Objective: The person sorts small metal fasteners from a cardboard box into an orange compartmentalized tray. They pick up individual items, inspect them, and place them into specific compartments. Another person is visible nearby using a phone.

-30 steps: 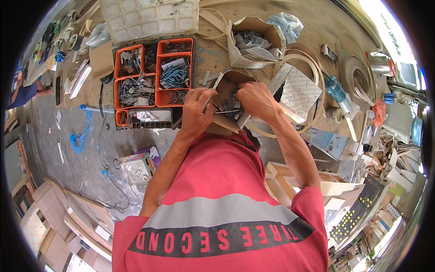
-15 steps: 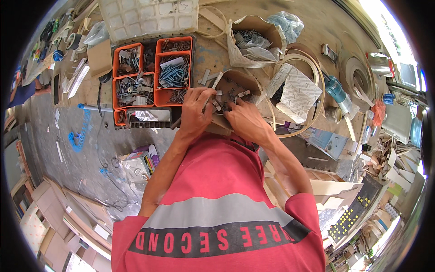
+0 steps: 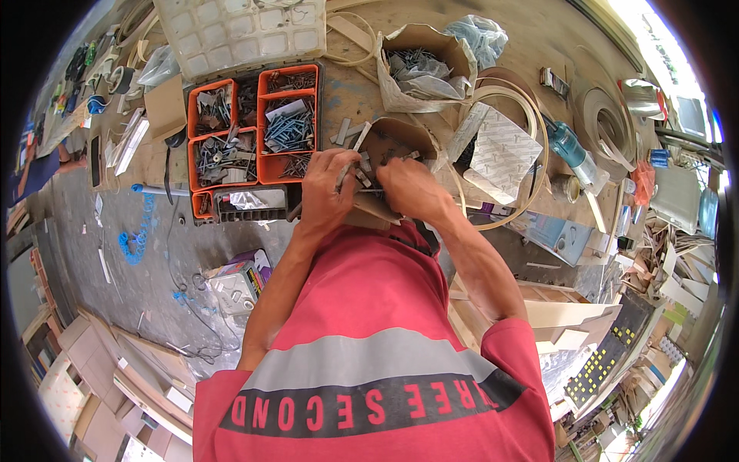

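Observation:
An open cardboard box [image 3: 400,138] with loose small metal hardware in it stands at the table's near edge. At its left side my left hand [image 3: 327,189] is closed around several small metal pieces [image 3: 362,171], whose exact kind I cannot make out. My right hand [image 3: 416,189] reaches over the box's near right part, fingers curled down; what they grip, if anything, is hidden. Left of my hands lies an organizer case [image 3: 322,92] with orange bins [image 3: 265,165], holding screws [image 3: 288,129] and small fittings.
Behind the box stands a larger carton [image 3: 427,100] with screws and plastic bags. To the right are coiled edging strip [image 3: 604,123], a patterned white box [image 3: 504,158] and a teal power tool [image 3: 568,146]. The organizer's clear lid [image 3: 239,38] leans back. A blue coiled hose [image 3: 137,231] hangs at left.
My right hand has risen slightly out of the box, and its fingers have curled together. My left hand stays at the box's left side, still closed on the metal pieces.

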Tool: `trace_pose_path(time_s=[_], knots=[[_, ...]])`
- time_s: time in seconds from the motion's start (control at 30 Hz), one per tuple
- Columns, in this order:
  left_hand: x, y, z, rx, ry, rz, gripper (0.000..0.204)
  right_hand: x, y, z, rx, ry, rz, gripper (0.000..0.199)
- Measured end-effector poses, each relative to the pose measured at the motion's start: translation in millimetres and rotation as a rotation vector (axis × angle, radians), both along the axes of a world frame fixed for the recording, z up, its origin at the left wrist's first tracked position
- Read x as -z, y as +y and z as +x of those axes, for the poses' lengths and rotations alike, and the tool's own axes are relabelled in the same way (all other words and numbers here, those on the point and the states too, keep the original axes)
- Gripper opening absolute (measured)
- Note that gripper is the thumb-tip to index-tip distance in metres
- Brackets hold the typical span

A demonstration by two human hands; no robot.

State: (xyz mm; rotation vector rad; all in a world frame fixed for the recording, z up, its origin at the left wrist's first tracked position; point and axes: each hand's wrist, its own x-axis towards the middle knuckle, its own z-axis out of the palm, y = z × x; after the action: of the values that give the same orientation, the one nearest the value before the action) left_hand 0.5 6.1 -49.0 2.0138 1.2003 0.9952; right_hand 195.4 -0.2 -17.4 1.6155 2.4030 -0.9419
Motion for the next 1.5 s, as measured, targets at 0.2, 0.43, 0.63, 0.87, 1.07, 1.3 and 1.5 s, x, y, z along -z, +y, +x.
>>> trace_pose_path(time_s=[0.2, 0.43, 0.63, 0.87, 1.07, 1.3, 1.5], knots=[[-5.7, 1.5, -4.7, 0.038, -0.043, -0.108, 0.027, 3.7, 13.7, -9.3, 0.193, 0.168, 0.303, 0.019], [-11.0, 5.0, -5.4, 0.088, -0.04, -0.091, 0.028, 31.1, -1.7, -28.5, 0.071, -0.033, 0.284, 0.025], [-9.4, 4.8, -7.3, 0.086, -0.03, -0.102, 0.027, 21.7, 20.1, -6.2, 0.243, 0.049, 0.17, 0.028], [-12.3, 3.0, -5.9, 0.064, -0.023, -0.107, 0.027, -23.6, 18.0, 22.2, 0.69, 0.726, -0.004, 0.033], [-37.1, 3.8, 8.8, 0.065, 0.085, 0.127, 0.027, -34.7, 5.3, 31.1, 1.073, 1.2, -0.095, 0.031], [-29.8, 28.9, 43.2, 0.603, 0.919, 0.324, 0.02, -32.8, -7.8, 15.2, 1.162, 1.321, 0.143, 0.028], [-25.6, 37.4, 73.8, 0.782, 1.175, 0.265, 0.016, -48.0, -14.3, 17.6, 1.309, 1.569, 0.177, 0.025]])
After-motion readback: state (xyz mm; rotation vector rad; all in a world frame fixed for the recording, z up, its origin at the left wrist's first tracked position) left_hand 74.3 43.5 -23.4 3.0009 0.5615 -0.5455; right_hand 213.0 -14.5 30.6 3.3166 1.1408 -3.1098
